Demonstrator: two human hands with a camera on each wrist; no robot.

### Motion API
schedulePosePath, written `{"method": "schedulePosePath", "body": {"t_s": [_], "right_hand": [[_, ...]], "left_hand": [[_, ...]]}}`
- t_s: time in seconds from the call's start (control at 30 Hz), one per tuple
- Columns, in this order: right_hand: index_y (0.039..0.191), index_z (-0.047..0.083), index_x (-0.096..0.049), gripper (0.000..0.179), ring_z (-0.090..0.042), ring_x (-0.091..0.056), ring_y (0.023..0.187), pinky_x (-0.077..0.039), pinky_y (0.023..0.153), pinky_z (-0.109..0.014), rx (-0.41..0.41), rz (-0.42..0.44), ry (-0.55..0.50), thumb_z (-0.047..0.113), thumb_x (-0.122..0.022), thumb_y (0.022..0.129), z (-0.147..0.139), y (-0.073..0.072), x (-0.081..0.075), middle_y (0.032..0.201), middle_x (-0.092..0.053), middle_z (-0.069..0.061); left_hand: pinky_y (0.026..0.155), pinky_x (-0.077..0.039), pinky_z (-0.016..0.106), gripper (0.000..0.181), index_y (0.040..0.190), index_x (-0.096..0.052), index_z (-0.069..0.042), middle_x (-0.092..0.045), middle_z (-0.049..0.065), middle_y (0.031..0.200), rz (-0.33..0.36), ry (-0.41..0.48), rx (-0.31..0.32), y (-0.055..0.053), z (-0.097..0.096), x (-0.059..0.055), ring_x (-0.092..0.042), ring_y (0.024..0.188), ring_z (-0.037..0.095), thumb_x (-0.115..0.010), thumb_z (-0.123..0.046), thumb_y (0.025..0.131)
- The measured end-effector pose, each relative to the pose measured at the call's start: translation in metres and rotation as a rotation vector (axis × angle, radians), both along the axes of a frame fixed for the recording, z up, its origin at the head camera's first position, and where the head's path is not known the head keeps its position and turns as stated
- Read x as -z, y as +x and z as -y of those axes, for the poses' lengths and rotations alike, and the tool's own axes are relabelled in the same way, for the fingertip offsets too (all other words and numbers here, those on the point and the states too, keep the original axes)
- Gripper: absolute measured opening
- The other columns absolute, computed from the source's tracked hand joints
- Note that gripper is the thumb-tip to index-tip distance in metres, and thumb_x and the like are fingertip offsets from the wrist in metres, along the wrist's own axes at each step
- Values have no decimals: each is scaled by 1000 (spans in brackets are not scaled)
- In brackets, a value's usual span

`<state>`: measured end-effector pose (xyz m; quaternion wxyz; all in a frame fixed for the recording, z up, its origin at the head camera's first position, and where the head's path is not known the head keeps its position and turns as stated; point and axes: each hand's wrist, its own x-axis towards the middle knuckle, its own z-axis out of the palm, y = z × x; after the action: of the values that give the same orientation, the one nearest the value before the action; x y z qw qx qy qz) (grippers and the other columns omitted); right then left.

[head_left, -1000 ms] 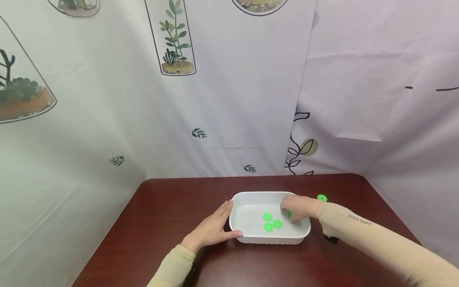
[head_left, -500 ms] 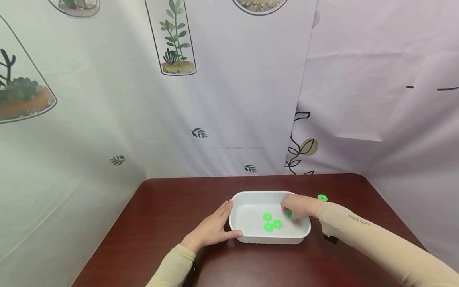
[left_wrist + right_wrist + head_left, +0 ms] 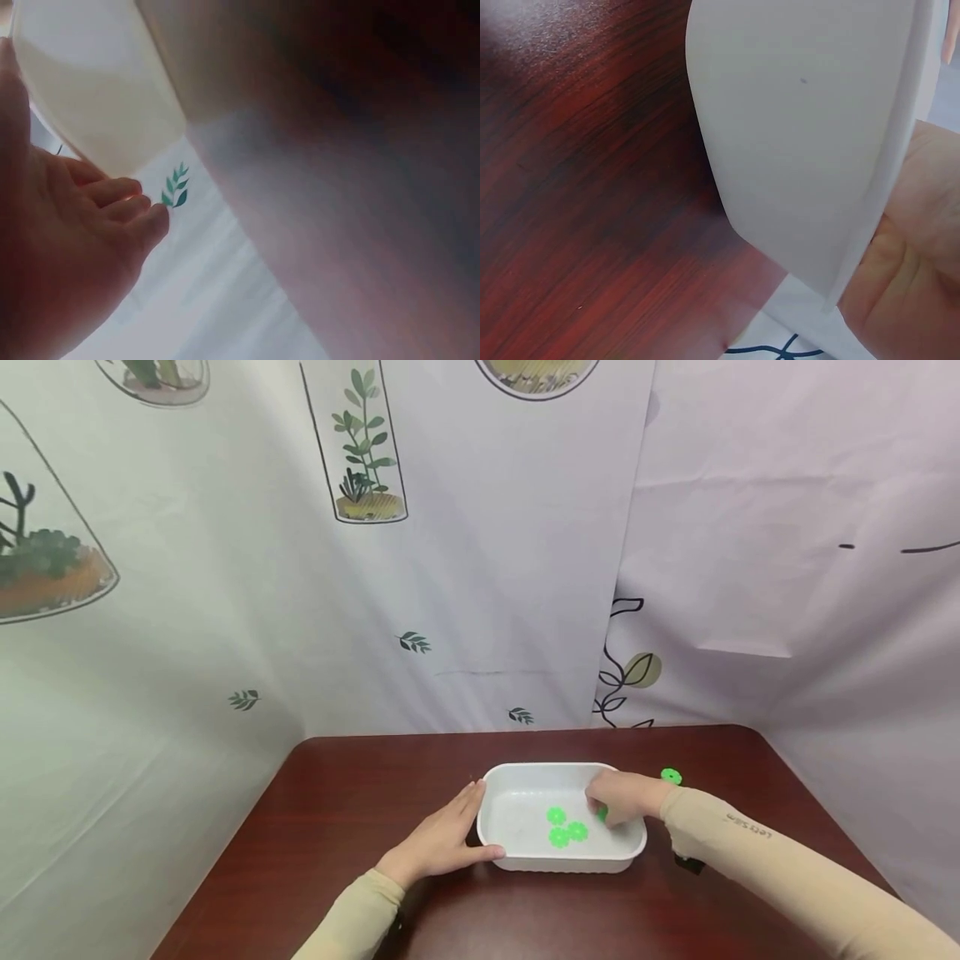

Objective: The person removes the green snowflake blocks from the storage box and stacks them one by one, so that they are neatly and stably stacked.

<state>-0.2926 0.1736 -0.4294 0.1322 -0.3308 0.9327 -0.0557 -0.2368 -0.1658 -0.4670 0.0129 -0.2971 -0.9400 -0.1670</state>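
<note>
A white rectangular basin [image 3: 525,864] stands on the table, also seen from outside as a pale wall [image 3: 802,150] in the right wrist view. Three green flower-shaped pieces [image 3: 558,837] lie together on its floor. My left hand [image 3: 442,839] rests against the basin's left end, fingers extended along the side and thumb over the front rim. Over the right rim reaches my right hand [image 3: 618,795], its fingers curled down inside. It pinches another green flower-shaped piece [image 3: 602,814], partly hidden by the hand. The right fingertips are out of sight in the right wrist view.
One more green flower-shaped piece [image 3: 671,775] is on the table behind the right forearm, partly covered by it. The dark red table [image 3: 390,760] ends at a patterned white curtain [image 3: 487,568] at the back and sides.
The head view has shifted slightly. Both hands keep their places at the basin, and the three pieces on its floor have not moved.
</note>
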Motion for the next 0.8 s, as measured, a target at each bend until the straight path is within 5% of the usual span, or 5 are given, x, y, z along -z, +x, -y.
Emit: {"method": "schedulePosePath", "body": {"t_s": [0.5, 0.8], "right_hand": [[83, 11, -67, 17, -13, -47, 77, -48, 74, -30, -37, -7, -18, -1, -78, 77, -5, 2, 2, 83, -53, 3], [79, 13, -64, 18, -14, -46, 79, -47, 75, -30, -36, -20, -4, -1, -76, 79, -6, 4, -5, 83, -50, 4]], "left_hand": [[116, -32, 44, 108, 157, -24, 5, -28, 20, 162, -102, -77, 17, 4, -2, 3, -26, 150, 31, -49, -76, 91], [117, -31, 42, 107, 157, -24, 4, -27, 19, 163, -77, -80, -11, 5, -4, 0, -24, 151, 28, -52, -74, 90]]}}
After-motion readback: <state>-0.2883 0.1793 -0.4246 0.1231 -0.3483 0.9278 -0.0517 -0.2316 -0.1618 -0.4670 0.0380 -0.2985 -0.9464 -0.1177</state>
